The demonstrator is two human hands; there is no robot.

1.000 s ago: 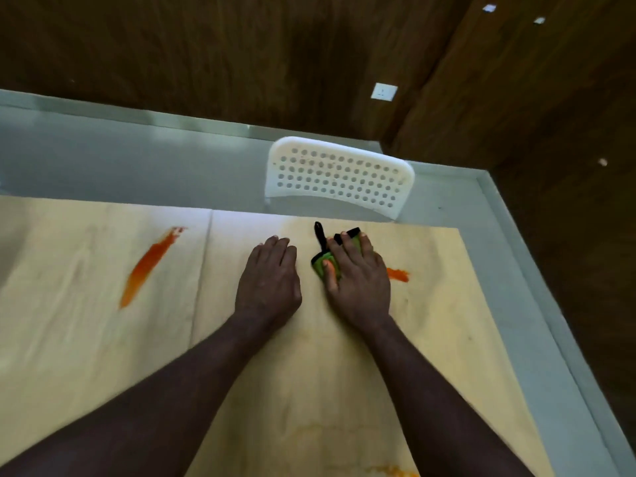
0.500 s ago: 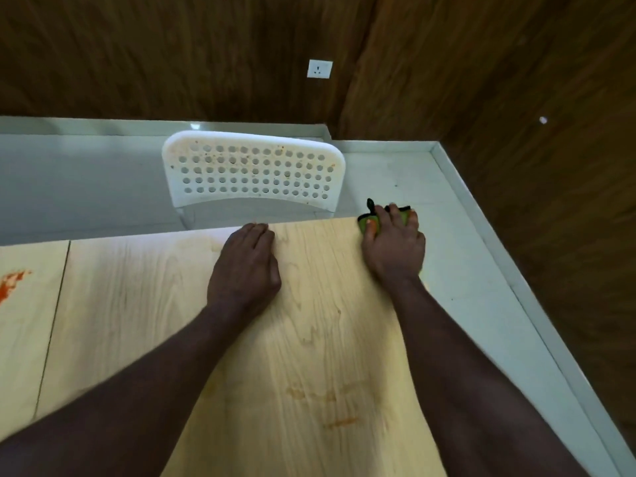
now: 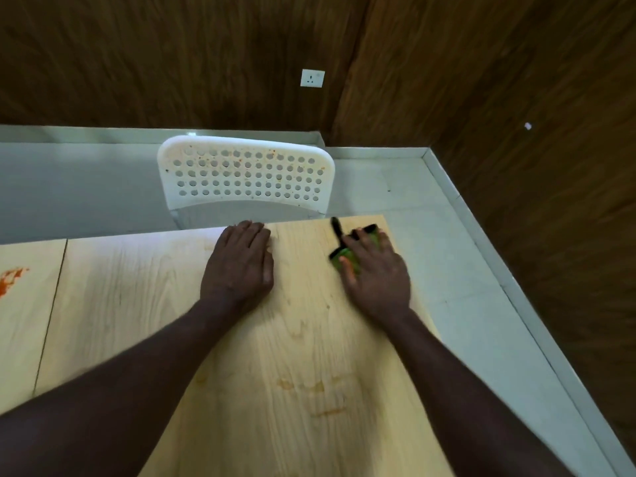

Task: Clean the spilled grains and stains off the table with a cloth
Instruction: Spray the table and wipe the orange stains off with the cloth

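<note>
My right hand (image 3: 377, 275) presses flat on a green cloth with black trim (image 3: 351, 261) near the far right corner of the light wooden table (image 3: 292, 339). A black loop of the cloth sticks out toward the far edge. Most of the cloth is hidden under my fingers. My left hand (image 3: 241, 266) rests flat on the table to the left, fingertips near the far edge. An orange stain (image 3: 10, 280) shows at the far left, on the neighbouring panel. Faint orange smears (image 3: 303, 387) lie on the wood nearer to me.
A white perforated chair back (image 3: 246, 173) speckled with orange stands just beyond the table's far edge. Pale floor (image 3: 430, 218) runs to the right, bounded by dark wooden walls. A seam (image 3: 51, 304) splits the tabletop on the left.
My right hand with the cloth slid to the far right corner over the small orange stain, then drew back a little toward me. The stain no longer shows. The view shifted right.
</note>
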